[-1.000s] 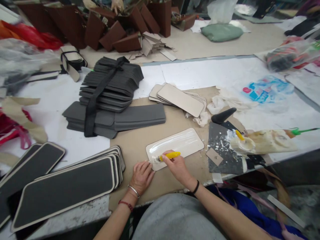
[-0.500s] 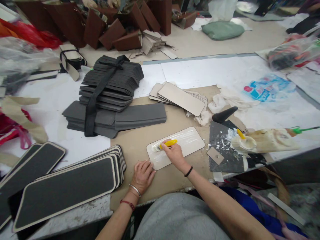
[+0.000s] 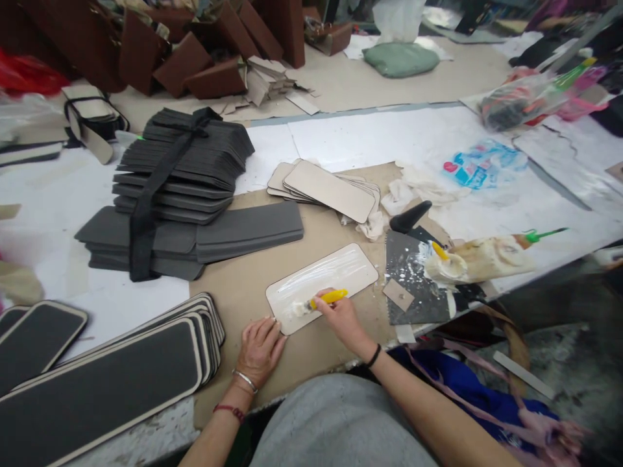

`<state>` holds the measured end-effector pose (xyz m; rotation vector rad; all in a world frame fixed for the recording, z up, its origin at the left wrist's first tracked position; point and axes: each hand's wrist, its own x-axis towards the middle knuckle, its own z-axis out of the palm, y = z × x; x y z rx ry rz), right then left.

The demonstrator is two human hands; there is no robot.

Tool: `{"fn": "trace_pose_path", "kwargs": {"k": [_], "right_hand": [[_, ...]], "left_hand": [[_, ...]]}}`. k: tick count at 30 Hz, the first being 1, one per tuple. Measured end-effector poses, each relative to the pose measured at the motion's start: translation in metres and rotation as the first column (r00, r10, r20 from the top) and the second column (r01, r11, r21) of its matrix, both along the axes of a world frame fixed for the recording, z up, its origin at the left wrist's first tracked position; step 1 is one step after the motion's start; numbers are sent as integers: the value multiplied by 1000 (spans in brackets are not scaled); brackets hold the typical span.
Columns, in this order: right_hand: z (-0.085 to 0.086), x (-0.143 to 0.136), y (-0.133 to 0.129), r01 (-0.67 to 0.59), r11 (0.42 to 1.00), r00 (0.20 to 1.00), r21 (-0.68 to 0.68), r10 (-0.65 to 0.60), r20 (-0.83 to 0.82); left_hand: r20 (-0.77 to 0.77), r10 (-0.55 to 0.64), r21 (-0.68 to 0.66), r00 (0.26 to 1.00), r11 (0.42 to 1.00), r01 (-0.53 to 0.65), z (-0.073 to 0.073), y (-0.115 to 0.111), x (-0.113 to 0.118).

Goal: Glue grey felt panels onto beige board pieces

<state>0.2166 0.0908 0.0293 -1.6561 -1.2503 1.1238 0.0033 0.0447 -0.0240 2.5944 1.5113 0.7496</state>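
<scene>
Behind the fingers (image 3: 257,329) of the bare left hand (image 3: 259,353), a slim, shiny silver bangle (image 3: 246,381) rings the wrist; farther back from the fingertips sits a dark red bracelet (image 3: 236,412) with a thicker part, beaded or knotted, too small to tell. Behind the fingers of the bare right hand (image 3: 343,319), a narrow, plain black band (image 3: 374,355) circles the wrist. Farthest from the fingers, a grey garment (image 3: 335,425) covers the torso, its surface faintly creased.

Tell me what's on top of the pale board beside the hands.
The pale board bears white paste and a yellow-handled brush in the right hand. The surface beneath the paste clump and brush is covered.
</scene>
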Motion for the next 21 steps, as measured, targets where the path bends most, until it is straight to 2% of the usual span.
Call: {"fn": "trace_pose_path", "kwargs": {"k": [2,5,7,8,11,14,16,18,21], "right_hand": [[-2,38,5,121,993,983,13,-122,138],[4,105,12,257,965,879,46,-253,404],[10,129,13,257,959,814,120,-282,509],[12,133,12,218,960,793,177,-280,541],[14,110,0,-18,955,770,297,-177,613],[14,57,-22,-253,934,784,253,45,619],[16,20,-37,-362,904,816,227,190,546],[18,-8,-47,-419,876,853,239,289,435],[19,-24,-48,-343,906,926,246,282,252]], "left_hand": [[0,-1,-8,1000,1000,1,-1,0,0],[3,-1,-16,1000,1000,1,-2,0,0],[3,3,-13,1000,1000,-3,-2,0,0],[0,2,-7,1000,1000,-2,-2,-1,0],[-11,0,21,1000,1000,0,-4,-2,-1],[-14,4,34,1000,999,-4,-5,-2,-1],[-15,-1,33,1000,999,1,-5,-2,-1],[-11,-6,34,1000,999,6,-5,-2,-1],[5,-3,28,1000,1000,3,-2,-2,-1]]}}
